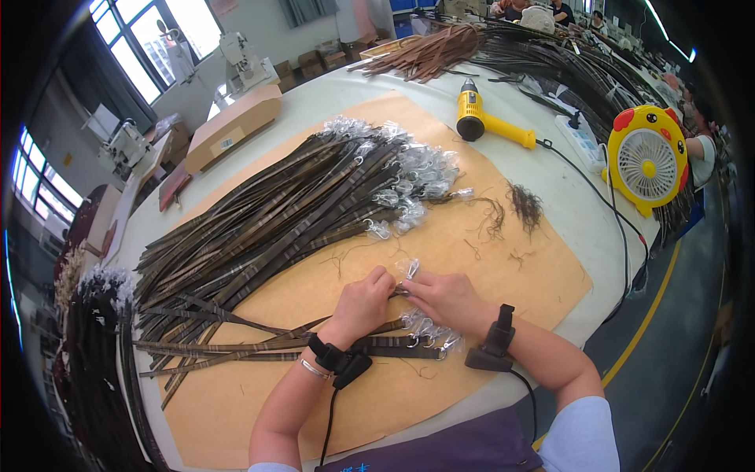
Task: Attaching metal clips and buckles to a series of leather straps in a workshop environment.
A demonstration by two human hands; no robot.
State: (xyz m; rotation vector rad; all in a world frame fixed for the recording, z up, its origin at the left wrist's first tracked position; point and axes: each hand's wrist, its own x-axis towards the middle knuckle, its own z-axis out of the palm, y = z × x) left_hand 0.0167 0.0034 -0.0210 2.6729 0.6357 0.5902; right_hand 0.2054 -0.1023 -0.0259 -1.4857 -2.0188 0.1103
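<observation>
Near the middle of the brown paper, both my hands meet at the end of a dark striped strap. My left hand [364, 305] is closed, its fingers pinching the strap close to its hardware. My right hand [451, 300] pinches the same end, beside a metal snap hook [412, 269] partly wrapped in clear plastic. Under my wrists lie several more striped straps [228, 348], their plastic-wrapped hooks [429, 324] just below my right hand. Beyond my hands is a large pile of similar straps [259, 208], with wrapped hooks [413, 177] bunched at its right end.
A yellow heat gun [491, 124], its cord trailing right, lies at the far side. A yellow fan [646, 161] stands at the right table edge near a white power strip [580, 141]. Thread scraps [525, 206] dot the paper. Dark straps [94, 362] hang at the left.
</observation>
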